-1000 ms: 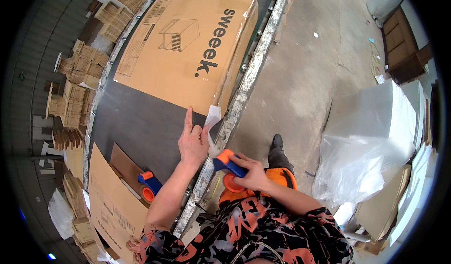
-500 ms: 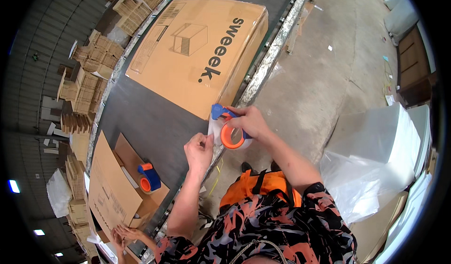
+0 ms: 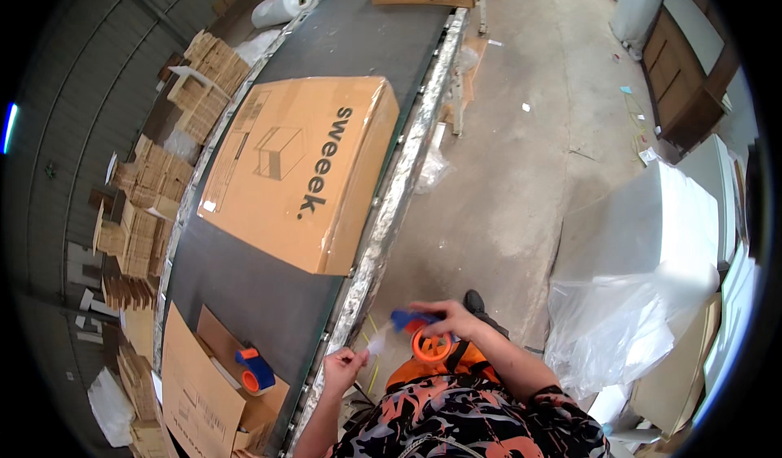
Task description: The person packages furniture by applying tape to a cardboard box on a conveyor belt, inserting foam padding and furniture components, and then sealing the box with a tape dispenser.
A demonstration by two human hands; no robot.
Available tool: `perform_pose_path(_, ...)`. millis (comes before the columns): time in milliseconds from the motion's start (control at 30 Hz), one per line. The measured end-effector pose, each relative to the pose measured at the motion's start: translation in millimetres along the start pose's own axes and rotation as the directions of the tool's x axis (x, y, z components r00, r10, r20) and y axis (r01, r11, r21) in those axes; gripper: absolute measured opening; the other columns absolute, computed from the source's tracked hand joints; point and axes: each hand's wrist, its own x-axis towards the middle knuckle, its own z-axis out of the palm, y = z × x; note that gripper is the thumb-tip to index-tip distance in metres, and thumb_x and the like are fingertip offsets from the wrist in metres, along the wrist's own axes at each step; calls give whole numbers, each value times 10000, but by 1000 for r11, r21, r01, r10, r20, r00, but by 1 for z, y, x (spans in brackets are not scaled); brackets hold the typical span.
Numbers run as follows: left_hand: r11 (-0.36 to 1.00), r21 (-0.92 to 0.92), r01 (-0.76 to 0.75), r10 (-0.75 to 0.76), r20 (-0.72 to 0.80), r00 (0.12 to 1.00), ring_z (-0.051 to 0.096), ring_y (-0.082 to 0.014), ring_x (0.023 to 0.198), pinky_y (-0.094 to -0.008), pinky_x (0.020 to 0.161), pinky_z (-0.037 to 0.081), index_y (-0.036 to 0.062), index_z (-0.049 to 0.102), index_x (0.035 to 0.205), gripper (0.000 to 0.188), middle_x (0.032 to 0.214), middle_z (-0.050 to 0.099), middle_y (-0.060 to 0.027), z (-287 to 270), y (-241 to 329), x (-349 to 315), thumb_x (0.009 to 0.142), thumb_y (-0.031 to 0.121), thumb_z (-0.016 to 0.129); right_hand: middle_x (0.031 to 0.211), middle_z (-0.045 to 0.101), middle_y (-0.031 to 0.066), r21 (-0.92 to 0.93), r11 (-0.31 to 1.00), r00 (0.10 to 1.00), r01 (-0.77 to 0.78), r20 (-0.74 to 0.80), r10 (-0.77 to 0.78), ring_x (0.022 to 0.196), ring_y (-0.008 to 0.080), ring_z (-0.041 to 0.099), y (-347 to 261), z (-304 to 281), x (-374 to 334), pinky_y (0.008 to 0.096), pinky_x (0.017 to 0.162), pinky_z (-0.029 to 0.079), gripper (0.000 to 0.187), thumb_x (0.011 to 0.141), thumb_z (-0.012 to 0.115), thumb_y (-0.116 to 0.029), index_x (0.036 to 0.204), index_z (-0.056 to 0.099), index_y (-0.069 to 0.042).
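The left hand (image 3: pixel 345 368) is pinching the tape (image 3: pixel 376 344) between its fingers; the right hand (image 3: pixel 450 319) is curling its fingers around the dispenser (image 3: pixel 417 347), beside the belt (image 3: pixel 244 272). The step seems to be drawing tape, next calling for steady tension.

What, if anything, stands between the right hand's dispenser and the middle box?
The metal rail lies between the dispenser and the middle box; it looks low, and nothing else visible stands in the way.

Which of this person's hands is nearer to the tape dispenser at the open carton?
Left. The left hand is right of that dispenser, by the conveyor rail; the right hand is farther right, holding another dispenser.
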Motion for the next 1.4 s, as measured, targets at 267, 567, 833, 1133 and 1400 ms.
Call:
perform_pose_path(267,818,-398,416,-306,311,900,658,-248,850,-355,754,534,4,577,1061,456,918,652,-165,123,65,74,963,434,460,1125,617,146,559,653,834,510,-509,-215,1014,262,625,-54,-81,-64,403,901,513,498,796,650,-80,1253,482,23)
perform_pose_path(567,563,-600,569,158,753,638,535,-182,1142,-326,994,416,-15,443,1313,533,1234,550,-81,255,175,152,902,268,629,1126,620,51,-300,940,918,162,-302,-255,964,138,602,-131,-179,-119,299,886,488,776,638,859,-64,1320,492,-15)
perform_pose_path(833,616,-591,520,208,759,616,540,-203,1142,-359,1003,408,4,486,1268,457,1231,567,-93,329,252,268,886,199,641,1125,637,101,-557,795,657,241,-509,-556,971,171,599,-200,-297,-68,311,908,477,771,681,845,-161,1343,476,-19)
perform_pose_path(1133,843,-444,302,240,814,529,534,-169,1094,-323,964,406,4,443,1278,393,1197,555,-69,456,377,425,962,219,529,1089,624,189,-670,737,282,-88,-727,-627,897,217,651,-309,-382,-22,324,792,537,930,616,879,-298,1342,410,45)
perform_pose_path(1400,785,-366,500,87,864,496,524,-174,1143,-327,990,413,27,428,1317,442,1233,542,-80,575,448,538,1005,338,395,1159,614,178,-529,797,235,290,-769,-595,1081,216,592,-363,-533,6,361,930,488,926,617,882,-246,1358,390,8)
